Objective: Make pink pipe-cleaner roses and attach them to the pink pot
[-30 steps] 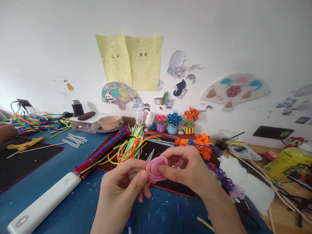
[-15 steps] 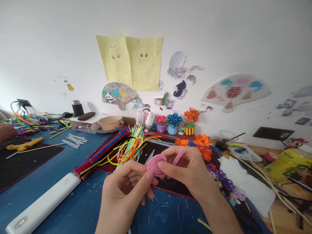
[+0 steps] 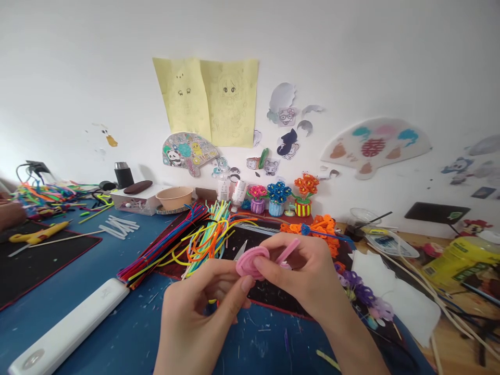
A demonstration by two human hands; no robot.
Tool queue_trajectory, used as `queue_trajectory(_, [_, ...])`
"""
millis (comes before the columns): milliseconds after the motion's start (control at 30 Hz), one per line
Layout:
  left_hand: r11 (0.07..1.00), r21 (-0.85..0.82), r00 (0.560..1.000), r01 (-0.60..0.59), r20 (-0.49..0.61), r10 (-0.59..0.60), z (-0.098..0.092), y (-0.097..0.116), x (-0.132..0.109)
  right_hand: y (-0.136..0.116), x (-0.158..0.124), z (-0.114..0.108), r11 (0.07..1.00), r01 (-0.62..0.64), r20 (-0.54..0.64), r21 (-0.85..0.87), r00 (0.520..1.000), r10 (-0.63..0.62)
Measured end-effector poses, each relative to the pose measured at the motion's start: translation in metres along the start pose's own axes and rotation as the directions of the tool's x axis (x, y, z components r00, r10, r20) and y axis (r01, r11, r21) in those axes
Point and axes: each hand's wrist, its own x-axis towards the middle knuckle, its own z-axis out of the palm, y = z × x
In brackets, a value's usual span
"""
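Observation:
Both my hands meet over the blue table, pinching a pink pipe-cleaner coil rolled into a flat spiral. My left hand grips it from below with thumb and fingers closed. My right hand pinches the coil's right side, and the pink loose end sticks up past its fingers. A scissors tip shows just behind the coil. A bundle of coloured pipe cleaners lies fanned out to the left behind my hands.
A long white case lies at the front left. A black mat with a yellow glue gun is far left, where another person's hand shows. Small pipe-cleaner flower pots, orange flowers and purple flowers sit behind and right.
The coil has been turned a little and lifted slightly between my fingers. The pink loose end now sticks up higher on the right. My left thumb has shifted under the coil.

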Motion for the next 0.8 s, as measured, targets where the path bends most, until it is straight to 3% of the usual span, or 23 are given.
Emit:
queue_trajectory(100, [0.997, 0.046, 0.996, -0.069, -0.044, 0.071, 0.0, -0.001, 0.0, 0.002, 0.0, -0.001, 1.0, -0.005, 0.013, -0.008, 1.0, 0.005])
queue_trajectory(300, [0.961, 0.198, 0.981, -0.193, 0.031, 0.19, -0.01, -0.009, 0.008, -0.003, 0.0, -0.002, 0.998, -0.062, 0.046, 0.003, 0.997, 0.062])
queue_trajectory(433, [0.985, 0.11, 0.99, -0.134, -0.022, 0.137, -0.01, -0.01, 0.009, -0.005, 0.0, -0.003, 0.998, -0.059, 0.073, 0.013, 0.996, 0.058])
queue_trajectory(633, [0.994, 0.073, 0.997, -0.079, 0.033, 0.077, -0.009, -0.006, 0.005, -0.004, 0.0, -0.002, 0.999, -0.035, 0.034, 0.03, 0.999, 0.034])
queue_trajectory(800, [0.996, 0.072, 0.998, -0.05, 0.05, 0.047, -0.012, -0.004, 0.004, -0.006, 0.0, -0.001, 0.998, -0.019, 0.042, -0.053, 0.999, 0.021])
